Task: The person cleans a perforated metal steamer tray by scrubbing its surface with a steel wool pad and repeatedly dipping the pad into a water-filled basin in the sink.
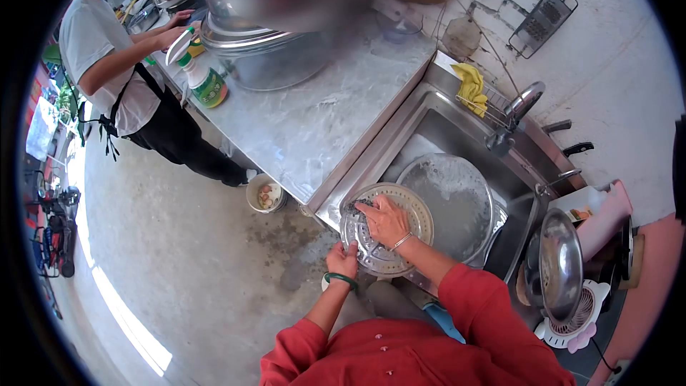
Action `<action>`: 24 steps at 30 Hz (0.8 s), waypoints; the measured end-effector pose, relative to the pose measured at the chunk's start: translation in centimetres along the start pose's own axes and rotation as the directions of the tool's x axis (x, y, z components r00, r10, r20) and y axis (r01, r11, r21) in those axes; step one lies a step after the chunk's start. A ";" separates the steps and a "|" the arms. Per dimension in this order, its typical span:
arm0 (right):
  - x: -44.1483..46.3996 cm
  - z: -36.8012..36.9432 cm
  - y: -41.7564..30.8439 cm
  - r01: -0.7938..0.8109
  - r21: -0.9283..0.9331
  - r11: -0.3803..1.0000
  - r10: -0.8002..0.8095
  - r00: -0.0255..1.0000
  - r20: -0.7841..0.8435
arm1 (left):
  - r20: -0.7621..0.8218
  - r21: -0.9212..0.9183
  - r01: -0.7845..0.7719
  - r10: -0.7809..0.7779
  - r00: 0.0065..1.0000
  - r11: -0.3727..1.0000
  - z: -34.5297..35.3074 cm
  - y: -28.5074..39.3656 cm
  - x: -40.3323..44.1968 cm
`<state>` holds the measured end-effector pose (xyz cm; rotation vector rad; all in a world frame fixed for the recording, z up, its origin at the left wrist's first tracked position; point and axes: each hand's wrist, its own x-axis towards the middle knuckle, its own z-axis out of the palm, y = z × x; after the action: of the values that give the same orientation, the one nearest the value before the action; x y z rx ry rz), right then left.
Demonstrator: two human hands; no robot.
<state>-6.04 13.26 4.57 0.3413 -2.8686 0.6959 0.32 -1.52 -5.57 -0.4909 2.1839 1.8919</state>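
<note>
- Perforated tray (pixel 379 254): at sink's (pixel 437 134) 8 o'clock edge.
- Left hand (pixel 342 261): grip closed on tray rim, 8 o'clock.
- Right hand (pixel 388 221): grip part-curled on dark scrubber (pixel 357 206), tray's 10 o'clock.
- Round pan (pixel 457 218) in sink, tray's 2 o'clock.
- Spray bottle (pixel 207 87) on desk (pixel 300 125), 10 o'clock.

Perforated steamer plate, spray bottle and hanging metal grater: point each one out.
Perforated steamer plate (pixel 373 252): head view, on its bare perforated face, below the fingers.
Spray bottle (pixel 208 88): head view, on the label of its body.
Metal grater (pixel 543 21): head view, on the middle of its grating face.
</note>
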 end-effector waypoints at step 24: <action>-10.6 -0.2 21.2 -0.571 0.808 -0.145 0.910 0.243 0.335 | 0.083 -0.420 0.235 -0.221 0.972 0.877 0.9 3.6 -3.5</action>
<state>-1.36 33.61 -6.66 -1.5247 -1.6813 2.0742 2.13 0.21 -1.12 -0.7486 1.5943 2.2207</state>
